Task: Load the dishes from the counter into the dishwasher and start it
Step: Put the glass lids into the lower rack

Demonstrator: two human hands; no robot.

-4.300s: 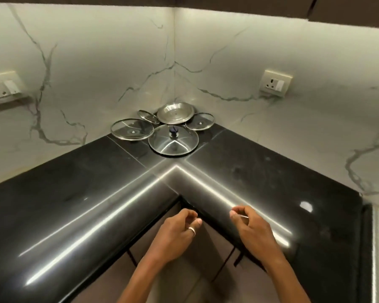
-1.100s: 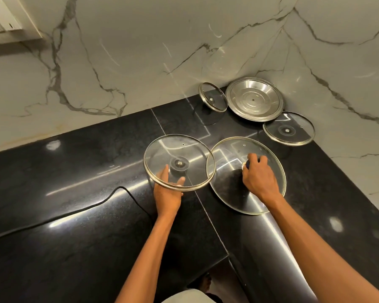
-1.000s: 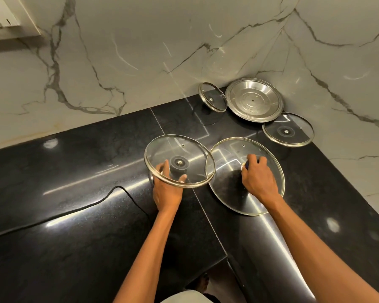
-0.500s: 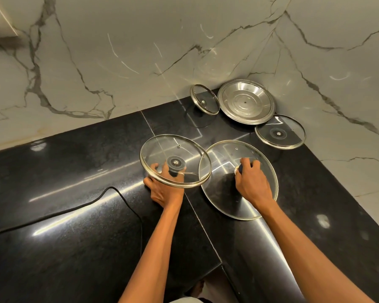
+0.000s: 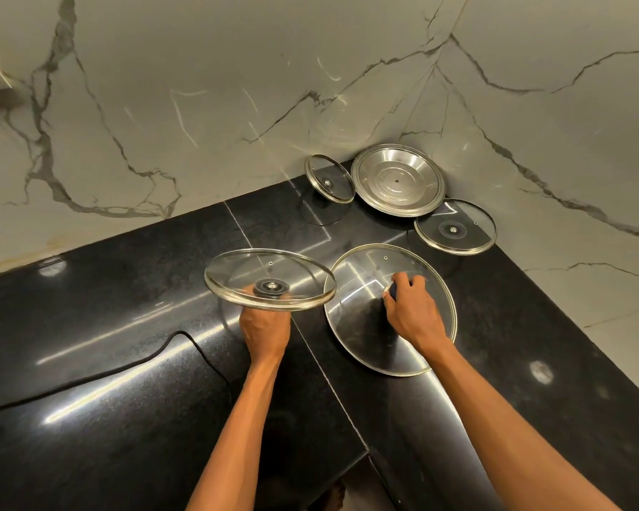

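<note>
Glossy black stone counter (image 5: 126, 289) is wrapping round the corner here. A steel lid (image 5: 397, 180) is sitting right in the back corner, with a small glass lid (image 5: 329, 178) tilting up just to its left and a mid-size glass lid (image 5: 454, 226) sitting just to its right. A big glass lid (image 5: 362, 326) is lying flat nearer the front edge, and a black cable (image 5: 89, 379) is trailing across the left stretch.

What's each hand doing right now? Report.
Left hand: gripping the raised glass lid by its knob.
Right hand: gripping the knob of the large lid.

Single head view, steeply down at counter (image 5: 126, 274) corner, close.
</note>
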